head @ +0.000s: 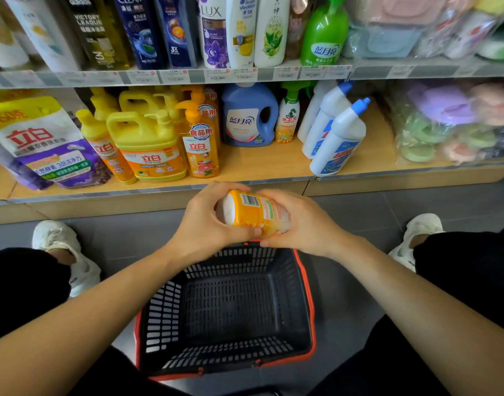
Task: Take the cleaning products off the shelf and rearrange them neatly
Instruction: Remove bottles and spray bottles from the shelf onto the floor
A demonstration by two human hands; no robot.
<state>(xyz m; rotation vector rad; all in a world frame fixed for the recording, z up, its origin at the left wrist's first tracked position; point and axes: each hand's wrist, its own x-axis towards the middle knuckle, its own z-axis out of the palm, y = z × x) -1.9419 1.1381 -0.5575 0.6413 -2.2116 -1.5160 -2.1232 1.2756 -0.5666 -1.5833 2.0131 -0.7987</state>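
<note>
Both hands grip one orange bottle, held on its side above the black basket. The left hand curls round its white base end; the right hand wraps the labelled end. The bottle is off the lower shelf, in front of it.

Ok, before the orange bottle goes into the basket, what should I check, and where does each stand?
1. Grip: left hand and right hand both hold the orange bottle: ok.
2. Basket sits below the bottle, under its far rim: ok.
3. Basket floor free, nothing visible inside: ok.
4. Bottle cap closed: cannot tell, the right hand hides it.
5. Bottle upright: not ok, it lies sideways.
</note>
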